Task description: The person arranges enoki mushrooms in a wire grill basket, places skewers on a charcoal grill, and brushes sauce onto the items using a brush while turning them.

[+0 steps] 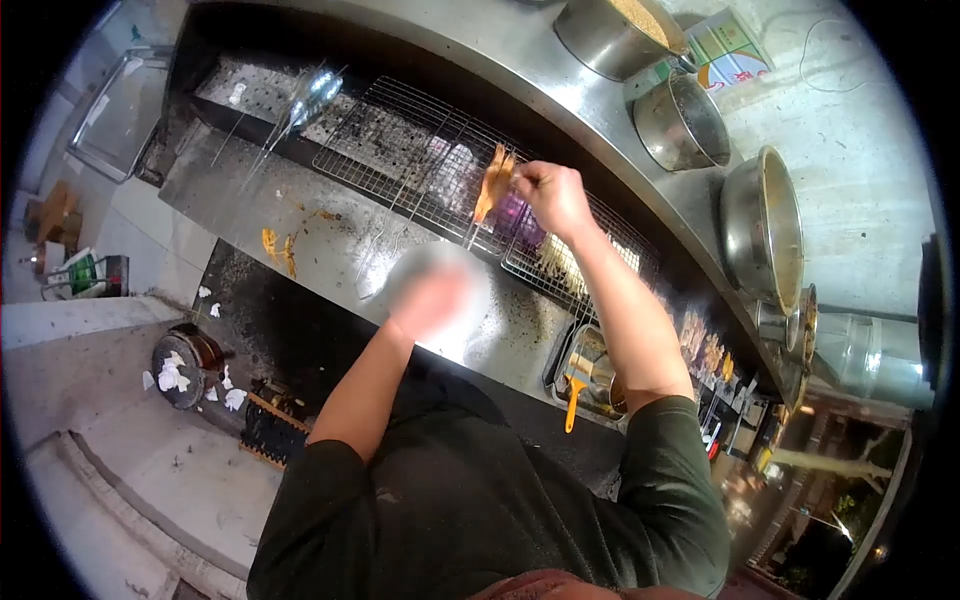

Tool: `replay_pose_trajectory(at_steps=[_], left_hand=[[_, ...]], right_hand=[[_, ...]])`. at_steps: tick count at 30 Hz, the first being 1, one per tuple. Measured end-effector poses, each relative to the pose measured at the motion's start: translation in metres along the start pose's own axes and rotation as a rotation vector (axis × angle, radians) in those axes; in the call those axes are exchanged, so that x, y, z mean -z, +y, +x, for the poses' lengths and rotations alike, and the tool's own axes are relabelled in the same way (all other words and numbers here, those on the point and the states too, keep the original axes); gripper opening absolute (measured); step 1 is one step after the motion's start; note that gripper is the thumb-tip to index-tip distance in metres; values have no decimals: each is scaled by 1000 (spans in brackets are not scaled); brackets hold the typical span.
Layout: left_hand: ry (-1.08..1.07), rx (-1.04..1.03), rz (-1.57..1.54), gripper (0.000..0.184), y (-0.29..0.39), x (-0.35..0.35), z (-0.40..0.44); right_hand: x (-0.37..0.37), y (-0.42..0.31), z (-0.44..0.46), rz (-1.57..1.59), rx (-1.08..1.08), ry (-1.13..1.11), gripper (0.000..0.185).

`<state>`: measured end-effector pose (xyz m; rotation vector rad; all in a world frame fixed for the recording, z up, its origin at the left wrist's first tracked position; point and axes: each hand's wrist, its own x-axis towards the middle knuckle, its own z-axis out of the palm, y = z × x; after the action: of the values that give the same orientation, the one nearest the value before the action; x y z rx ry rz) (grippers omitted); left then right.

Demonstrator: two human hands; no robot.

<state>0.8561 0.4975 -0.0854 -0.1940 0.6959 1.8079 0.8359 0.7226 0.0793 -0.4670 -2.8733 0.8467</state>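
A browned, flat piece of skewered food (492,186) is over the wire grill rack (385,125), its thin skewers pointing down toward my left hand (435,300). That hand is over the steel ledge, and a blur covers its fingers, so its grip does not show. My right hand (555,198) is at the right side of the food with fingers pinched together. Whatever is between those fingertips, if anything, is too small to make out. Pale, thin strands of food (562,268) lie on the rack below my right wrist.
A foil-wrapped skewered item (315,95) rests on the grill's left part. Orange scraps (280,250) lie on the ledge. A yellow-handled brush (574,400) leans in a metal tray. Several skewers (708,345) are at the right. Metal pots (682,120) line the back shelf.
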Motion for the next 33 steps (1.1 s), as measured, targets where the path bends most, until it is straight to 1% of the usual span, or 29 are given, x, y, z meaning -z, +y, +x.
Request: replay_pose_trajectory(at_steps=[1, 2, 5, 6, 7, 9, 11, 12, 13, 15, 17, 18, 19, 21, 24, 27, 28, 29, 30, 31, 32, 33], left_hand=[[3, 15, -38, 23, 1, 2, 1], [1, 23, -23, 24, 0, 7, 4], [9, 21, 28, 25, -4, 20, 11], [17, 10, 51, 26, -5, 20, 11], [22, -4, 74, 26, -4, 19, 12], [48, -76, 229, 25, -7, 16, 12], [88, -126, 273, 24, -12, 15, 13], [114, -142, 236, 24, -15, 16, 15], [128, -152, 225, 23, -18, 18, 17], [141, -165, 236, 23, -22, 21, 19], [150, -181, 274, 23, -22, 21, 18], [158, -190, 294, 23, -21, 19, 16], [161, -194, 314, 22, -20, 18, 16], [163, -198, 351, 22, -20, 20, 17], [158, -189, 367, 23, -22, 23, 19], [163, -288, 528, 26, -27, 32, 27], [168, -376, 668, 27, -30, 38, 27], [186, -467, 808, 29, -34, 44, 28], [200, -602, 1004, 30, -32, 42, 23], [219, -674, 1106, 31, -30, 37, 21], [245, -748, 1206, 33, -28, 34, 20], [271, -751, 1222, 34, -26, 27, 17]], right_hand=[[-1, -4, -2, -46, 11, -35, 14], [-4, 1, 1, -35, 42, -2, 14], [-6, 4, 9, -88, 29, 40, 14], [-7, 10, 14, -76, 68, 63, 15], [-7, 13, 18, -14, 23, 148, 17], [-7, 17, 24, -39, -1, 201, 17], [-9, 26, 28, -7, -39, 259, 17], [-8, 28, 30, 7, -54, 287, 17], [-3, 24, 29, 57, -145, 237, 17], [-5, 31, 25, -48, 2, 246, 18], [1, 28, 21, 66, -169, 235, 19], [0, 24, 16, 93, -205, 204, 19], [-2, 28, 13, 56, -162, 98, 19], [-6, 27, 8, -43, -85, 114, 19], [-9, 31, 11, -46, -56, 138, 19], [-1, 21, 19, 172, -287, 214, 20], [-4, 26, 21, 133, -259, 180, 19], [-10, 35, 21, 71, -175, 133, 19], [-10, 34, 20, 66, -142, 157, 18], [-11, 33, 21, 59, -103, 179, 18], [-11, 30, 20, 49, -82, 130, 17], [-12, 23, 17, 43, -63, 83, 17]])
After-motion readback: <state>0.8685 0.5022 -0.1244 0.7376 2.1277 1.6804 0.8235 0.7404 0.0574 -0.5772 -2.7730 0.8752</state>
